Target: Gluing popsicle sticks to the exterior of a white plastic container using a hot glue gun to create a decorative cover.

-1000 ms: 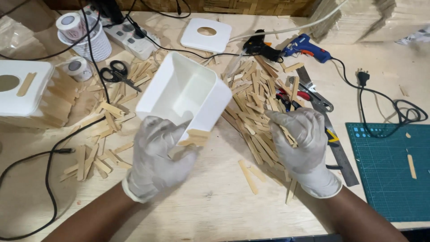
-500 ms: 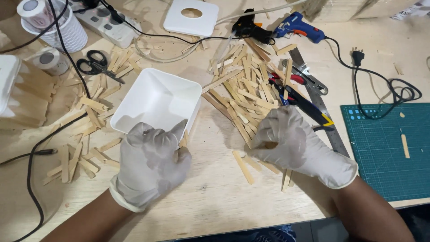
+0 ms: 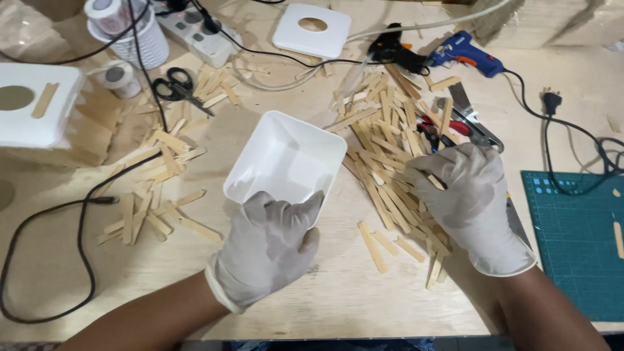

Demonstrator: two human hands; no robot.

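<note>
Both my hands wear pale rubber gloves. My left hand (image 3: 268,250) grips the near rim of a white rectangular plastic tub (image 3: 286,159), which is tilted so that its open side faces me. My right hand (image 3: 469,198) rests on a heap of flat wooden sticks (image 3: 390,153) to the right of the tub, and its fingers pinch one stick (image 3: 434,182) at the fingertips. More wooden sticks (image 3: 159,188) lie scattered to the left of the tub.
On the wooden table: a blue glue gun (image 3: 465,53), black scissors (image 3: 175,86), a power strip (image 3: 198,29), tape rolls (image 3: 117,77), a white square lid (image 3: 313,29), a green cutting mat (image 3: 578,240) at right, black cables (image 3: 78,221), a white box (image 3: 36,110) at left.
The white tub has swung round in my left hand, its open side now turned more toward me. My right hand has stayed on the stick heap.
</note>
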